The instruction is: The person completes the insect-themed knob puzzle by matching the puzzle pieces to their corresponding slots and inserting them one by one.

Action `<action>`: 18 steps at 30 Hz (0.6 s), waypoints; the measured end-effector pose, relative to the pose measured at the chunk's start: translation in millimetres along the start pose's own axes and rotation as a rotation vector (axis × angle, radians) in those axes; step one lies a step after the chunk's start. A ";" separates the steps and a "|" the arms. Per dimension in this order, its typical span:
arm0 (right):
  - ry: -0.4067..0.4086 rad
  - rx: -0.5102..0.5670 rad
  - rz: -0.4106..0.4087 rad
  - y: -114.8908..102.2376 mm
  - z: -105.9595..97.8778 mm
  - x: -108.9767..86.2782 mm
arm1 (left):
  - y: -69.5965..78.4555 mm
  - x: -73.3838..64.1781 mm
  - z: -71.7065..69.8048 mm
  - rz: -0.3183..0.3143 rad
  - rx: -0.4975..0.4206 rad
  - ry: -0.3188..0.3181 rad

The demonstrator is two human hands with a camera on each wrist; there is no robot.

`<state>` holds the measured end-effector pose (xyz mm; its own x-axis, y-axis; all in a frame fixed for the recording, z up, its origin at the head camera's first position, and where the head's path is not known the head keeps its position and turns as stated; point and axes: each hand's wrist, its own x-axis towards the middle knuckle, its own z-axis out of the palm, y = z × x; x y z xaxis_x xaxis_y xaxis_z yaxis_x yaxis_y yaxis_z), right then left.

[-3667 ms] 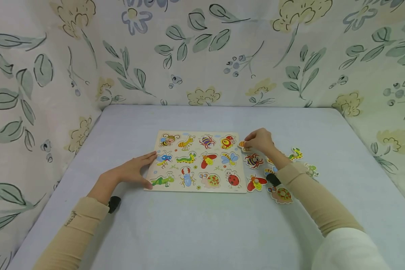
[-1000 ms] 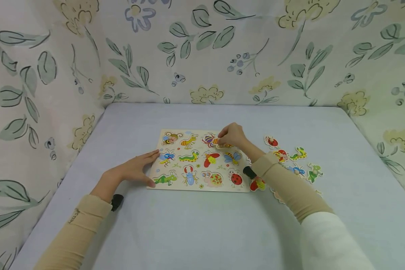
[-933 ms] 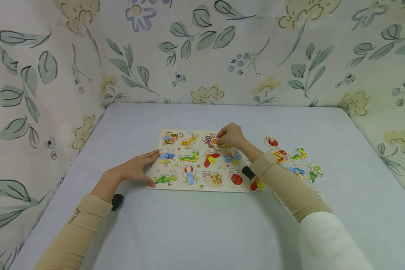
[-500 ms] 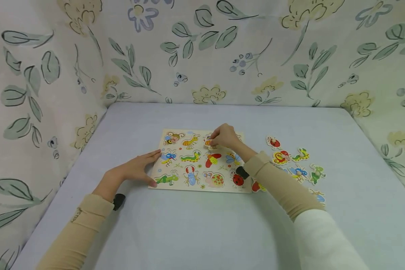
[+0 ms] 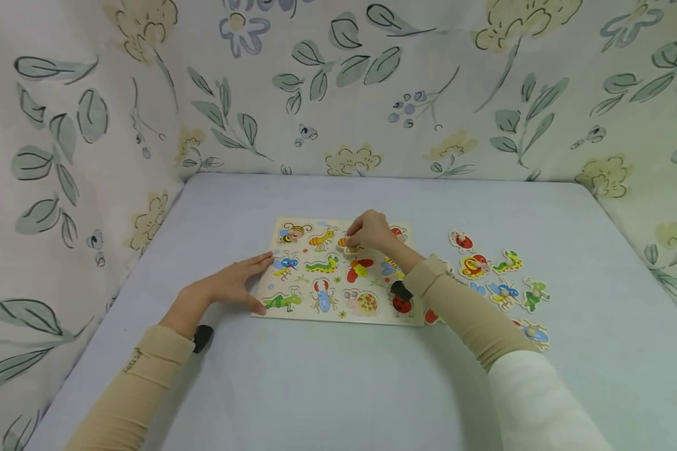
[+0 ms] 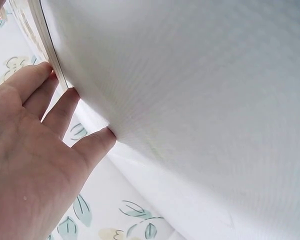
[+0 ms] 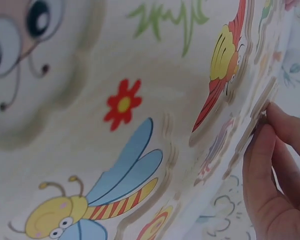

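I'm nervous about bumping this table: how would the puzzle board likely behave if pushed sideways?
The puzzle board is probably stiff: its edge looks straight in the left wrist view. Lying flat and low on the tabletop, it would likely slide rather than tip. The left hand touching its left edge might resist a leftward push.

Smooth wooden board [image 5: 340, 294], printed wooden pieces [image 5: 475, 265], matt tablecloth [image 5: 338, 388], matt cloth backdrop [image 5: 350, 134]

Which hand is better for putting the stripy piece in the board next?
Probably the right hand: it pinches the striped piece over the puzzle board. The left hand touches the board's left edge, away from that piece, and seems better for steadying.
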<state>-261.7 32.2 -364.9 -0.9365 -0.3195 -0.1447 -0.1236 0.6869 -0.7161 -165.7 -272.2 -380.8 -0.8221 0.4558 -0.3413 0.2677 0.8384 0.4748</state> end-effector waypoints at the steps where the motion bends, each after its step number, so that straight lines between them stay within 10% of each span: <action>1: -0.001 -0.004 -0.006 -0.7 1.0 0.6 | 0.0 0.0 0.2 -0.001 0.001 0.001; 18: -0.031 0.019 -0.010 -12.2 12.5 8.8 | 0.3 -0.7 0.7 -0.019 0.006 0.004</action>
<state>-264.3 12.9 -366.0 -0.9246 -0.3463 -0.1588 -0.1260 0.6713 -0.7303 -164.7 -272.0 -381.0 -0.8290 0.4386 -0.3469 0.2550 0.8486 0.4635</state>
